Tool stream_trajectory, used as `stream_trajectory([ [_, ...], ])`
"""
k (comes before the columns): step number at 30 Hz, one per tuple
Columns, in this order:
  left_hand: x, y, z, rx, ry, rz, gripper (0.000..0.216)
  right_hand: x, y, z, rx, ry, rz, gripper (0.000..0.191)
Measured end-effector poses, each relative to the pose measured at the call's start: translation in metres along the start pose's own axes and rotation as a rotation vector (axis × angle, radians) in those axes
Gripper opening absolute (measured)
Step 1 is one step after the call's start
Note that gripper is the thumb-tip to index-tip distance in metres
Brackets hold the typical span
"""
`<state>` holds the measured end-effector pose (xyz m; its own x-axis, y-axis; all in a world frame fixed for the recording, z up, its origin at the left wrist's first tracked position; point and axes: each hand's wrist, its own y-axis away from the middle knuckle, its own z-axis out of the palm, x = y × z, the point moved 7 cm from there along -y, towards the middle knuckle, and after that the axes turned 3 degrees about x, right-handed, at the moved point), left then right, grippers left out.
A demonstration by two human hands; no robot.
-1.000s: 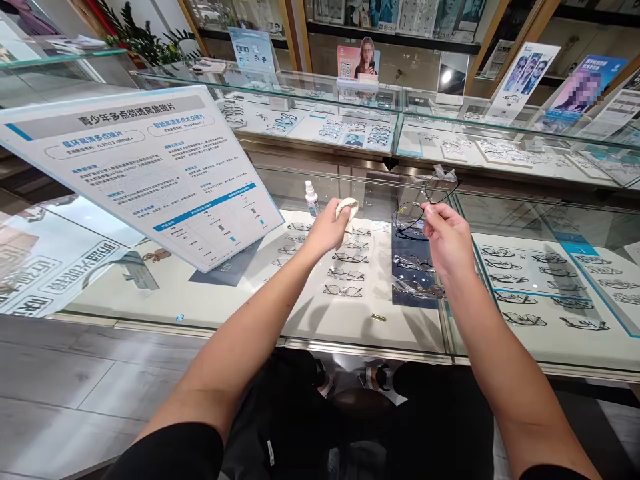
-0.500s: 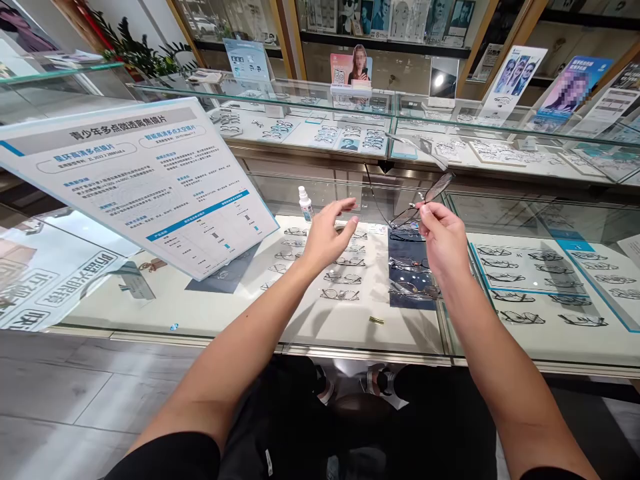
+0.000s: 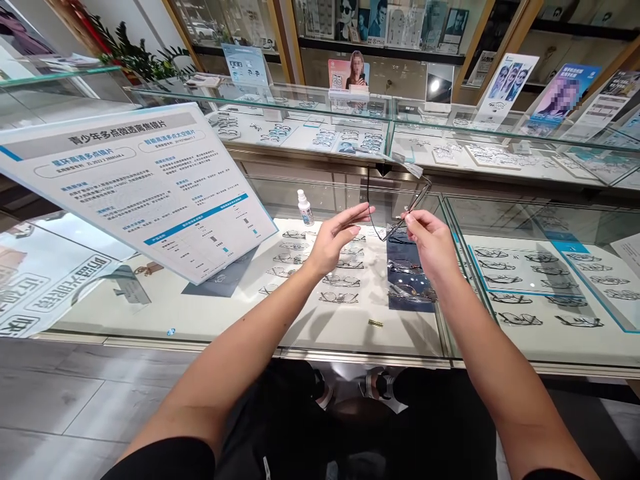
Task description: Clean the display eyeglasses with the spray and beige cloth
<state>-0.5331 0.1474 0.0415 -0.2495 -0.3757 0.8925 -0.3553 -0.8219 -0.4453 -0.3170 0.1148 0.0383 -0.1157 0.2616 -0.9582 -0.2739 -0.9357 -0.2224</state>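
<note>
My right hand (image 3: 429, 239) pinches a pair of eyeglasses (image 3: 413, 202) near the middle of the frame, above the glass counter. The glasses are turned nearly edge-on, and a thin dark temple arm reaches up on the left side. A pale tag (image 3: 413, 169) shows by their upper end. My left hand (image 3: 336, 241) is held with its fingers stretched out, its fingertips right beside that temple arm; whether they touch it I cannot tell. Under the glass below my hands lie rows of eyeglasses (image 3: 339, 297) and a dark blue display mat (image 3: 411, 301) with more pairs.
A white spray bottle (image 3: 305, 209) stands on the counter beyond my left hand. At left leans a large printed board (image 3: 150, 193). A small gold-coloured piece (image 3: 375, 323) lies near the front edge. Another glass showcase (image 3: 320, 127) runs along behind, with upright advertising cards (image 3: 507, 90).
My right hand has turned the eyeglasses from a slanted view to nearly edge-on and moved slightly left and down. My left hand has shifted a little right, nearer the temple arm.
</note>
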Motion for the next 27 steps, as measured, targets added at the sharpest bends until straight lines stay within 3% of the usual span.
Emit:
stream_trajectory([
  [5, 0.005, 0.002, 0.008, -0.110, -0.007, -0.006, 0.057, 0.003, 0.003, 0.008, -0.091, 0.057, -0.004, 0.028],
  [11, 0.006, 0.005, 0.015, -0.156, -0.107, 0.013, 0.052, 0.006, 0.008, 0.018, -0.164, 0.091, -0.013, 0.026],
  [13, 0.008, 0.006, 0.013, -0.107, -0.232, 0.053, 0.046, 0.004, 0.008, 0.018, -0.166, 0.079, -0.018, 0.027],
  [17, 0.026, 0.007, -0.011, 0.279, -0.629, 0.241, 0.030, -0.001, 0.006, 0.016, -0.193, 0.082, -0.029, 0.030],
  [19, 0.032, 0.007, -0.020, 0.379, -0.745, 0.306, 0.033, -0.006, 0.008, 0.018, -0.245, 0.130, -0.054, 0.029],
  [24, 0.026, -0.001, -0.025, 0.281, -0.818, 0.312, 0.043, -0.022, 0.022, 0.031, -0.453, 0.272, -0.146, 0.027],
  [27, 0.021, -0.001, -0.025, 0.258, -0.824, 0.276, 0.035, -0.028, 0.030, 0.038, -0.558, 0.298, -0.167, 0.024],
])
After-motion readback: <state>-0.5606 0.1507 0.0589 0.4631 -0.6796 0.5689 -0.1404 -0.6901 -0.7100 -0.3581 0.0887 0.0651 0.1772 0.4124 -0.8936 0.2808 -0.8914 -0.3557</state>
